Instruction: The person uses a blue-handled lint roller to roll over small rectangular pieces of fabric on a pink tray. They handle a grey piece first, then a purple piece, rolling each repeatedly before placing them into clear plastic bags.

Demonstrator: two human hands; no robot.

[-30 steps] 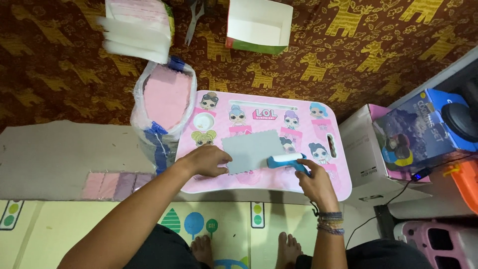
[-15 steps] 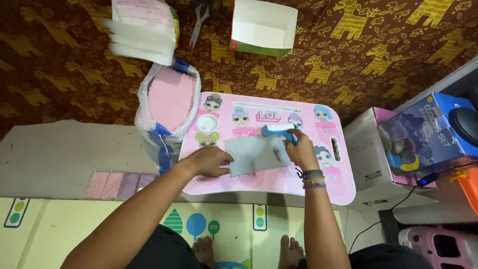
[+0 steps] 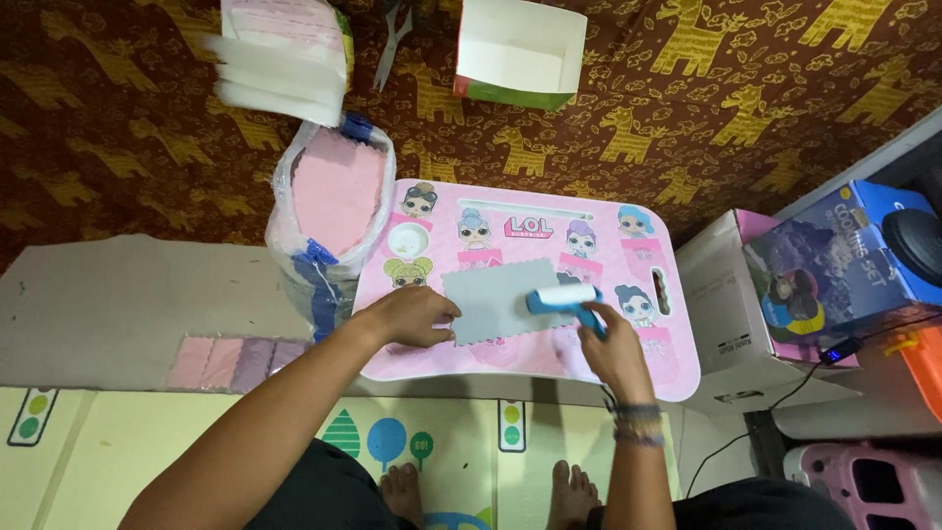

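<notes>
A grey cloth sheet (image 3: 496,299) with zigzag edges lies flat on a pink lap table (image 3: 628,358) printed with cartoon dolls. My left hand (image 3: 410,316) presses down on the sheet's left edge. My right hand (image 3: 613,348) grips the blue handle of a small roller (image 3: 561,296), whose white drum rests on the sheet's right edge.
A plastic bag of pink sheets (image 3: 329,206) stands left of the table. A stack of white and pink sheets (image 3: 280,54), scissors (image 3: 391,39) and an open white box (image 3: 518,51) lie beyond. Cardboard (image 3: 128,304) with pink pieces (image 3: 235,361) lies left; boxes (image 3: 814,285) stand right.
The roller has travelled across the grey sheet: from its lower right, up to the top edge, and now back to the right edge. My left hand stayed on the sheet.
</notes>
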